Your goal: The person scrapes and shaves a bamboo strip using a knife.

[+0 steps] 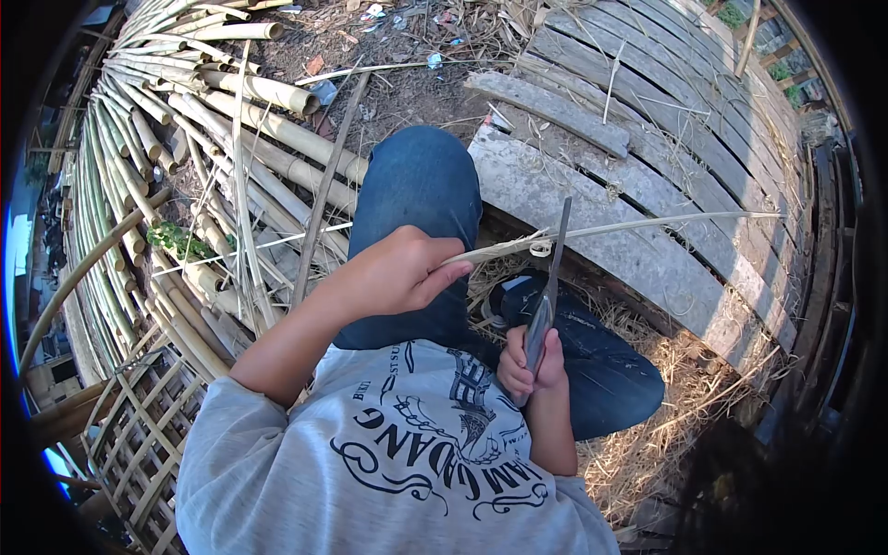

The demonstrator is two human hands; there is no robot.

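Observation:
My left hand (412,270) is closed on one end of a long, thin bamboo strip (638,225), which stretches to the right over the wooden planks. My right hand (534,363) grips the handle of a knife (558,252), its narrow blade pointing up and crossing the strip. Beside the blade, a small curled shaving (540,248) hangs on the strip. Both hands are in front of my grey shirt, the left one near my raised knee.
Bamboo poles (268,92) lie piled at the left, above a woven bamboo lattice (139,435). A platform of planks (601,208) fills the upper right, with a loose board (555,113) on it. Shavings (647,462) cover the ground at the lower right.

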